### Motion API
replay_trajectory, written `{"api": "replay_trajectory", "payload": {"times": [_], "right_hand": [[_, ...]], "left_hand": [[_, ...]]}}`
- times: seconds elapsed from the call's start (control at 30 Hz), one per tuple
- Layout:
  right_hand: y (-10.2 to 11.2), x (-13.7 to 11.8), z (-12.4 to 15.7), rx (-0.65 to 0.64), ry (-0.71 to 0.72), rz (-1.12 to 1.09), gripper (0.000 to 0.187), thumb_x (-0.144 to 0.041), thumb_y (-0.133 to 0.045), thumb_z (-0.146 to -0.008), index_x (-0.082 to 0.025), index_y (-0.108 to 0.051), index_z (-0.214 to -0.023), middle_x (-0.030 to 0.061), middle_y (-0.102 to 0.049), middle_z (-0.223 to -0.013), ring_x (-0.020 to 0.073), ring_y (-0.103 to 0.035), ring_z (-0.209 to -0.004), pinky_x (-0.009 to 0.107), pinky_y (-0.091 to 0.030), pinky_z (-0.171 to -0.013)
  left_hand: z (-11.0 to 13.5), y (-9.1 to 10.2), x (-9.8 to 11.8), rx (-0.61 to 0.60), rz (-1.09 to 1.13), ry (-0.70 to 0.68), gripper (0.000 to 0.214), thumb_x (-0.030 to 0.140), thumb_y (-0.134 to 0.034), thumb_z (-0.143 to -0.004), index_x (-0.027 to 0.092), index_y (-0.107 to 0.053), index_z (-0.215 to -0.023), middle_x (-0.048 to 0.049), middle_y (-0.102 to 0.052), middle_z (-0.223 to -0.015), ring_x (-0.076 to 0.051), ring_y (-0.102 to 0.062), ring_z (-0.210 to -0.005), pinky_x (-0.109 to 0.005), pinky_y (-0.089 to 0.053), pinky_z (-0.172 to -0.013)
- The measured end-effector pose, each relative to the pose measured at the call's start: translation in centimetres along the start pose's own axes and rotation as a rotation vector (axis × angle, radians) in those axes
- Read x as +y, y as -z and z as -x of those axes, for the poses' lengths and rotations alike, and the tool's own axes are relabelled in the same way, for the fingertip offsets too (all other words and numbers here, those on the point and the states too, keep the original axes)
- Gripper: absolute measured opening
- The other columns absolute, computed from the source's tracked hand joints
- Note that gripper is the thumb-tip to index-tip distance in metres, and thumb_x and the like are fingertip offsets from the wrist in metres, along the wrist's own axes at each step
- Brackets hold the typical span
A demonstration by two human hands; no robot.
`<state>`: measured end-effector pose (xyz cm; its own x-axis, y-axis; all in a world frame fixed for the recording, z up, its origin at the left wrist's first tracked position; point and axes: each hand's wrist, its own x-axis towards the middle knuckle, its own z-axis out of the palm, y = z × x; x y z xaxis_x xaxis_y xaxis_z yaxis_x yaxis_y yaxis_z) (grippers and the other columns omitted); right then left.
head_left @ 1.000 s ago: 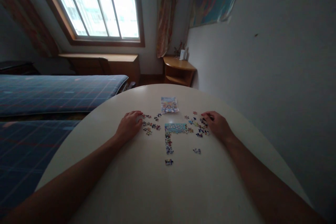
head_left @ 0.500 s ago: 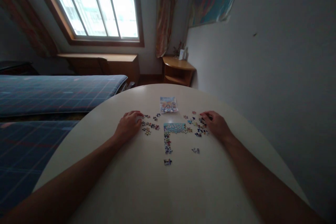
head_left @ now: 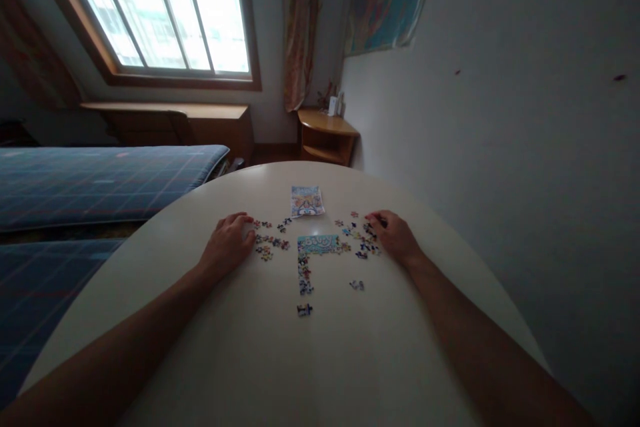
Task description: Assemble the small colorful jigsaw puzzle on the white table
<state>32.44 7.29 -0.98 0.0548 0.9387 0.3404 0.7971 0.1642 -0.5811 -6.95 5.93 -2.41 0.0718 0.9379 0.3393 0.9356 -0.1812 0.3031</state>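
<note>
On the table, a partly joined jigsaw puzzle (head_left: 319, 244) forms a corner, with a blue lettered strip on top and a column running down its left side. A single puzzle piece (head_left: 305, 310) lies below that column, and another loose piece (head_left: 357, 285) sits to the right. My left hand (head_left: 229, 239) rests beside the left group of pieces (head_left: 273, 240), thumb apart from the fingers. Over the outer edge of the right group of pieces (head_left: 364, 248) is my right hand (head_left: 393, 232), its fingers curled in; whether a piece is between the fingertips is hidden.
Behind the puzzle lies a small printed picture sheet (head_left: 307, 201) on the round white table (head_left: 320, 373). A plaid mattress (head_left: 100, 180) stands along the left, and a white wall (head_left: 480, 167) rises on the right. Beyond the table is a wooden corner shelf (head_left: 327, 123).
The whole view has swung slightly to the right, so everything appears farther left. Both hands keep about the same places beside the pieces, and the puzzle looks unchanged.
</note>
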Motion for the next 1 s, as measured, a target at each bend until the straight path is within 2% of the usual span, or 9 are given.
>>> {"api": "replay_trajectory", "payload": {"times": [0.17,0.43,0.53,0.6,0.73,1.0], "right_hand": [[-0.1,0.0,0.0,0.026,-0.022,0.003,0.027,-0.036,-0.054,-0.089,-0.018,-0.074,-0.092,0.0087,-0.076,-0.096,0.0201,-0.069,-0.087,0.031,-0.051,-0.085],[0.7,1.4,-0.4,0.248,-0.213,0.138,0.042,-0.041,-0.041,-0.093,-0.015,-0.074,-0.097,0.0145,-0.076,-0.092,0.0245,-0.069,-0.082,0.034,-0.05,-0.075],[0.6,1.6,-0.3,0.242,-0.202,0.212,0.037,-0.041,-0.046,-0.091,-0.018,-0.075,-0.088,0.0139,-0.075,-0.089,0.0247,-0.067,-0.082,0.034,-0.05,-0.076],[0.5,1.6,-0.2,0.238,-0.185,0.261,0.035,-0.041,-0.049,-0.089,-0.018,-0.076,-0.083,0.0149,-0.075,-0.095,0.0258,-0.066,-0.087,0.036,-0.05,-0.08],[0.4,1.6,-0.1,0.267,-0.188,0.328,0.037,-0.043,-0.048,-0.09,-0.019,-0.076,-0.087,0.0163,-0.071,-0.108,0.0281,-0.064,-0.097,0.041,-0.049,-0.086],[0.3,2.4,-0.2,0.233,-0.225,0.319,0.042,-0.046,-0.044,-0.093,-0.019,-0.076,-0.084,0.0162,-0.072,-0.1,0.0293,-0.064,-0.099,0.044,-0.049,-0.087]], "left_hand": [[0.2,-0.1,0.0,0.018,-0.041,0.011,0.044,0.035,-0.047,-0.087,0.01,-0.06,-0.121,-0.0172,-0.055,-0.135,-0.033,-0.049,-0.125,-0.046,-0.039,-0.11],[0.5,0.4,0.6,0.019,-0.116,0.036,0.045,0.038,-0.045,-0.088,0.011,-0.062,-0.121,-0.0185,-0.059,-0.123,-0.034,-0.054,-0.114,-0.047,-0.044,-0.102],[0.5,0.6,0.8,0.016,-0.136,0.034,0.044,0.037,-0.045,-0.088,0.011,-0.062,-0.119,-0.0184,-0.058,-0.122,-0.034,-0.053,-0.115,-0.047,-0.043,-0.103],[0.5,0.7,0.9,0.016,-0.149,0.041,0.043,0.038,-0.047,-0.088,0.012,-0.063,-0.118,-0.0187,-0.056,-0.125,-0.035,-0.052,-0.118,-0.046,-0.043,-0.104],[0.6,0.7,1.0,-0.001,-0.163,0.059,0.042,0.039,-0.047,-0.088,0.014,-0.063,-0.118,-0.018,-0.058,-0.123,-0.035,-0.054,-0.114,-0.047,-0.046,-0.099],[0.6,0.8,1.1,-0.007,-0.167,0.055,0.042,0.039,-0.045,-0.09,0.014,-0.063,-0.119,-0.0181,-0.058,-0.122,-0.035,-0.057,-0.11,-0.047,-0.048,-0.095]]}}
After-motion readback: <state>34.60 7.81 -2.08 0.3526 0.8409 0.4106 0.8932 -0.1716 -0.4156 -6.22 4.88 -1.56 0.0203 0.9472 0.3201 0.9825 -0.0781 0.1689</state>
